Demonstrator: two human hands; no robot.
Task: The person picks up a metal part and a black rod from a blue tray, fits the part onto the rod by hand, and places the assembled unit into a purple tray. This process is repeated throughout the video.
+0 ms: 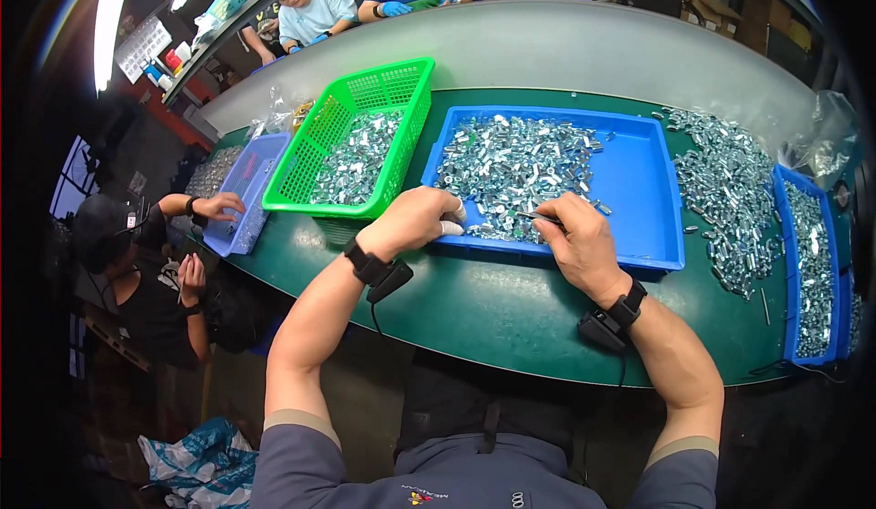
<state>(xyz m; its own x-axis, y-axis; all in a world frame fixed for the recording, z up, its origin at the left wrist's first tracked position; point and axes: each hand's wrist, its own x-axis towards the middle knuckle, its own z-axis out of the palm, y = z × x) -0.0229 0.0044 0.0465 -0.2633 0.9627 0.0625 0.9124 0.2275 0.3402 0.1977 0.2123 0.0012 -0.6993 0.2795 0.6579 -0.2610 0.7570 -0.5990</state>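
Note:
A shallow blue tray (639, 171) lies in front of me, with many small shiny metal cylindrical pieces (516, 162) heaped over its left and middle part. My left hand (418, 217) is at the tray's front left corner, with white coverings on its fingertips. Its fingers are curled together, and whatever they may hold is hidden. Over the front of the heap, my right hand (580, 240) pinches a thin dark metal rod (527, 215) between thumb and forefinger. The rod points left, toward the loose pieces.
A green basket (392, 185) with more pieces stands left of the tray. Loose pieces (730, 194) lie in a pile at right, beside a narrow blue tray (783, 235). A co-worker (137, 272) reaches into a pale-blue bin (242, 190). Other people sit beyond the grey partition (584, 53).

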